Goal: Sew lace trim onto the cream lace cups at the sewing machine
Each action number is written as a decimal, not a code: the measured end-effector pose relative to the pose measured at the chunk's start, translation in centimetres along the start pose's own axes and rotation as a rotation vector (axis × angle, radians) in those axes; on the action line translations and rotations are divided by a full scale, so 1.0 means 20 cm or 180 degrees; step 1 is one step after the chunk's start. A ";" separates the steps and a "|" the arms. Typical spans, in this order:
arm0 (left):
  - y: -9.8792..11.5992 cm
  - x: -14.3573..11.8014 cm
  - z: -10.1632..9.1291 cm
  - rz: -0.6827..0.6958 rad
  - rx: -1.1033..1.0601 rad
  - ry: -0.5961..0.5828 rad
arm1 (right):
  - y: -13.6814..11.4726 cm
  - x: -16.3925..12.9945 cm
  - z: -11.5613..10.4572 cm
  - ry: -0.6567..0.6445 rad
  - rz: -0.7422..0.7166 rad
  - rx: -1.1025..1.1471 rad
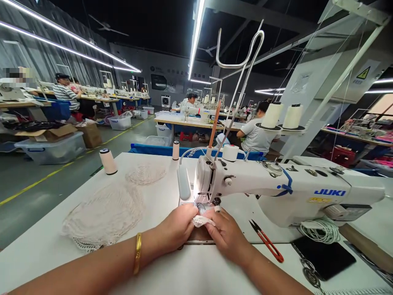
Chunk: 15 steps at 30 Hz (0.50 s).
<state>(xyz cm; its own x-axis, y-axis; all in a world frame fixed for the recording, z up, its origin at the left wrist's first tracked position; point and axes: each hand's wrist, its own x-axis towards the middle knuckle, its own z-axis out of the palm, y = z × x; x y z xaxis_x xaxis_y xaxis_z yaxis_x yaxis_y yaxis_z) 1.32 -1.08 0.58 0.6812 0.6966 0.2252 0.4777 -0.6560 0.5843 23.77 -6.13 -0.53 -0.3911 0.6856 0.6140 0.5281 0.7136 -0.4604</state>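
Both my hands are at the needle of a white JUKI sewing machine (245, 176). A small piece of white lace fabric (202, 221) is pinched between them, its far part under the presser foot area. My left hand (178, 225), with a gold bangle on the wrist, grips the fabric's left side, thumb toward the needle. On the other side my right hand (227, 233) has its thumb and fingers closed on the lace. The needle tip itself is hidden by the hands and fabric. A lamp (184, 182) lights the spot from the left.
Lace pieces lie in a larger pile (104, 213) and a smaller pile (145, 174) at left. Thread cones (108, 161) stand behind them. Red-handled thread snips (267, 241), coiled white cord (321, 230) and a black pad (325, 254) lie at right. Other people sit at machines beyond.
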 end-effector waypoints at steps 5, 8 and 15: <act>0.01 0.07 -0.03 -0.0291 -0.0310 -0.0061 | 0.01 0.02 0.03 0.0379 0.0350 0.0055; 0.01 0.07 -0.05 -0.0406 -0.0479 -0.0120 | 0.01 0.01 0.03 0.0450 0.0443 0.0072; -0.01 0.07 -0.07 -0.0290 -0.0542 -0.0103 | 0.00 0.01 0.02 0.0478 0.0495 0.0064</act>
<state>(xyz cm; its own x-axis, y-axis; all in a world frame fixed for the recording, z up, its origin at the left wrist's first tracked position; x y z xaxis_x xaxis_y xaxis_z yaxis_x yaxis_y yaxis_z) 1.35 0.39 1.94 0.6583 0.7393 0.1417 0.4394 -0.5303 0.7251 23.35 -5.90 -0.64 -0.1884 0.7596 0.6225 0.5575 0.6045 -0.5690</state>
